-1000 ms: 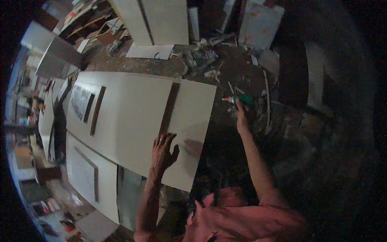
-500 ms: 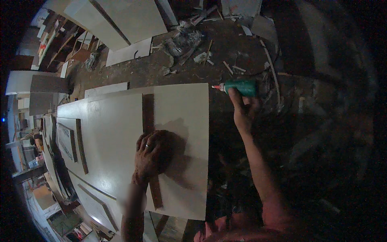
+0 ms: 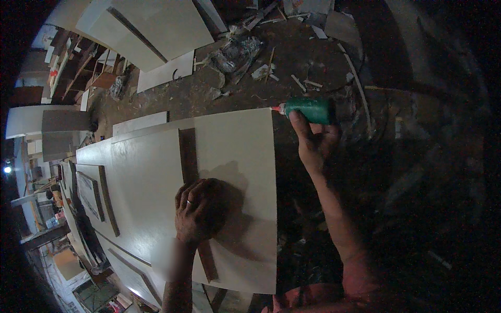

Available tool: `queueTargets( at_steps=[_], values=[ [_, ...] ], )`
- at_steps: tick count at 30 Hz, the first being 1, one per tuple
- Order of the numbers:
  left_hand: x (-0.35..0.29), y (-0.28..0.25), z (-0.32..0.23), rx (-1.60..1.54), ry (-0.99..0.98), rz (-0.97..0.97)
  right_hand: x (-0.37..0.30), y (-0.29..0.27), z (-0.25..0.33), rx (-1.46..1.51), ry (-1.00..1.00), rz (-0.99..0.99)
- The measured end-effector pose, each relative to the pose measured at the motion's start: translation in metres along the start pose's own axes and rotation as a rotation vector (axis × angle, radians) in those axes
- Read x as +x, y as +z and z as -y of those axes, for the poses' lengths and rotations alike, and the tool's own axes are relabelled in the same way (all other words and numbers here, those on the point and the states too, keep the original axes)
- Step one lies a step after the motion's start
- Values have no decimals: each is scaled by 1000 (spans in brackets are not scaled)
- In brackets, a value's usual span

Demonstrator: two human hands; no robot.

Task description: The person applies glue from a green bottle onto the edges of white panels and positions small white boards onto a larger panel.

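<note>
The person's right grip point(image 3: 317, 140) is wrapped around a green bottle point(image 3: 312, 110), its red nozzle point(image 3: 276, 108) at the far right corner of the pale board point(image 3: 237, 148) — whether touching is hard to tell in this dimness. The bottle looks light and squeezable, perhaps slick, best held around its middle. The left grip point(image 3: 200, 211) curls over the board's dark strip point(image 3: 189, 156) — what it pinches, if anything, is hidden.

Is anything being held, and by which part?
The right hand holds a green bottle by its body; whether the left hand grips anything can't be told.
</note>
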State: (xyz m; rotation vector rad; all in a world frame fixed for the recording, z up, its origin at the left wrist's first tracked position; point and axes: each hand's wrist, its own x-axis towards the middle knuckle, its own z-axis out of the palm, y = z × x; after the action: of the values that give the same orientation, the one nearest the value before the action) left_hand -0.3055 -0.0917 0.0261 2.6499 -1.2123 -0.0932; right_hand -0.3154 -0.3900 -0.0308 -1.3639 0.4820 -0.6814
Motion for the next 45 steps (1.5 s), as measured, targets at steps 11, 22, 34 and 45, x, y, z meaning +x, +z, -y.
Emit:
queueTargets(
  at_steps=[11, 22, 34, 45],
  values=[
    [3, -6, -7, -32, -40, -35, -21, 0, 14, 822, 380, 47],
    [5, -6, -8, -2, 4, -20, -24, -2, 9, 112, 145, -45],
    [9, -10, -10, -24, 51, -27, -2, 3, 12, -19, 258, -116],
    [-30, 12, 24, -327, -252, 77, -28, -4, 5, 30, 268, -58]
  ],
)
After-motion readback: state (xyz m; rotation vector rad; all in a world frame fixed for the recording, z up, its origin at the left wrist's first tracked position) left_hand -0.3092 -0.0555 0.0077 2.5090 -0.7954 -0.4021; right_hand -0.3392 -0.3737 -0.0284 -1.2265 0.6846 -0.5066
